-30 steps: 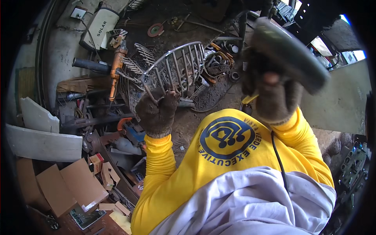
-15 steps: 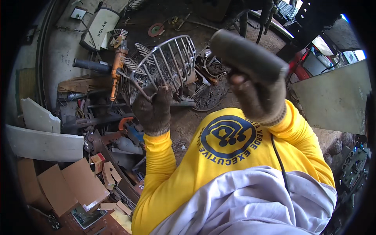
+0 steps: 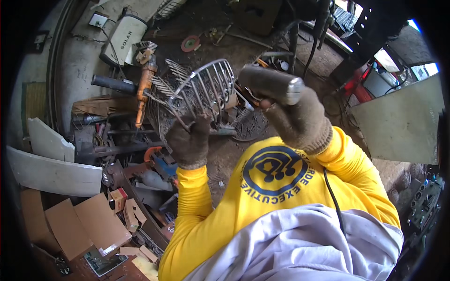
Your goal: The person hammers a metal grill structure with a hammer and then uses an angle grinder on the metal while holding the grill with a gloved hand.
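Note:
My left hand [image 3: 190, 140], in a brown knitted glove, is closed around the near end of a curved metal grille [image 3: 206, 77] made of welded rods. The grille stands tilted up above the cluttered floor. My right hand [image 3: 302, 119], gloved the same way with a bare thumb tip showing, grips a hammer [image 3: 269, 83]. Its thick, dark cylindrical head has a shiny worn face toward the right; its handle is hidden by my fist. The hammer head is raised just right of the grille, apart from it in this view.
An orange angle grinder [image 3: 144, 89] lies left of the grille, near a white lamp panel [image 3: 124, 40]. A cutting disc [image 3: 190, 43] is on the floor beyond. Cardboard boxes [image 3: 101, 218] and pale curved panels [image 3: 56, 171] sit at lower left; a flat sheet [image 3: 398, 119] leans at right.
My right hand has brought the hammer down and left, closer to the grille, turning its shiny face into view. The grille and my left hand have shifted slightly down and right.

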A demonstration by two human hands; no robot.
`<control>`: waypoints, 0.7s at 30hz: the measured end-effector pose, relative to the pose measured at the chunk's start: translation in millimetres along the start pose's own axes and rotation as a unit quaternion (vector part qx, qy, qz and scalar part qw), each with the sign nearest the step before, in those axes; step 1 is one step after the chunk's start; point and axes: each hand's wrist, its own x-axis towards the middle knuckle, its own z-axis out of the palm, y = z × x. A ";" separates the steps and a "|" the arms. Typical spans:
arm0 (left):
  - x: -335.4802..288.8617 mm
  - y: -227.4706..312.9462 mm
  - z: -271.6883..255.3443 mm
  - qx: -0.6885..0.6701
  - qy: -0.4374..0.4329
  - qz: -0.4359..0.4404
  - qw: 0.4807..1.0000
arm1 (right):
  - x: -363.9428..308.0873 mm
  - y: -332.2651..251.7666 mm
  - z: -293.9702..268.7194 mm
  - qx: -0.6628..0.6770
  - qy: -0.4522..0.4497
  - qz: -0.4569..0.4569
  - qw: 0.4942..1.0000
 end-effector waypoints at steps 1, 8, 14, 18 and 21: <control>2.1 -3.6 -0.3 -0.043 0.018 0.009 0.999 | 10.4 -8.6 -8.2 0.054 -0.007 -0.006 0.999; 1.5 0.1 4.5 -0.177 0.033 -0.034 0.983 | 8.3 -4.3 -5.4 0.013 0.017 0.003 1.000; 8.7 7.5 5.6 0.004 -0.008 0.033 0.999 | 11.5 -9.1 5.4 -0.012 0.008 0.012 1.000; 26.5 37.0 5.0 0.169 0.008 0.035 0.985 | 15.6 10.4 4.7 -0.142 -0.095 0.100 0.980; 14.7 20.8 -8.6 0.087 -0.022 0.006 0.996 | 11.6 -7.3 4.6 -0.029 -0.077 0.092 0.992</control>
